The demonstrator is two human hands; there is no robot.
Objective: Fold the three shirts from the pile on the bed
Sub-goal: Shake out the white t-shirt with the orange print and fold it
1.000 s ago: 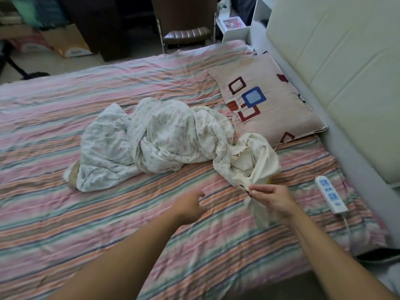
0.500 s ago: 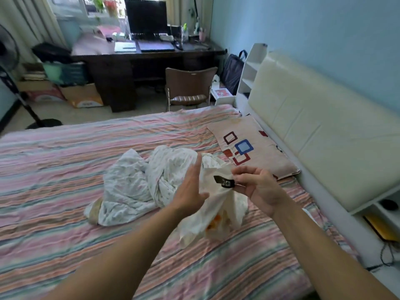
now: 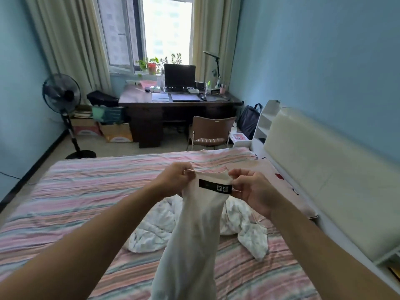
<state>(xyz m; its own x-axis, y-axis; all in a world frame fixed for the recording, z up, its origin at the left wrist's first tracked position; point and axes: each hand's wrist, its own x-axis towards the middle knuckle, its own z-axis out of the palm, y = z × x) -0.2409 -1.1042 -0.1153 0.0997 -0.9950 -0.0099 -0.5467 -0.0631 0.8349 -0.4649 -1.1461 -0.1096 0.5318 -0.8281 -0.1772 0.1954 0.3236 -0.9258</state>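
Note:
A cream shirt (image 3: 194,234) hangs in the air over the bed, its black neck label facing me. My left hand (image 3: 175,180) pinches the collar at the left of the label. My right hand (image 3: 253,191) pinches the collar at the right of it. Below and behind the hanging shirt, the pile (image 3: 155,230) of white floral-print garments lies crumpled on the striped bed sheet (image 3: 86,191). The hanging shirt hides the middle of the pile.
A patterned pillow (image 3: 287,187) lies by the padded headboard (image 3: 324,180) on the right. Beyond the bed's far edge stand a brown chair (image 3: 211,132), a dark desk (image 3: 179,105) with a monitor, and a floor fan (image 3: 62,98).
Both hands have lifted the cream shirt off the pile and raised it by the collar. My left hand has closed on the collar. The view has tilted up toward the window.

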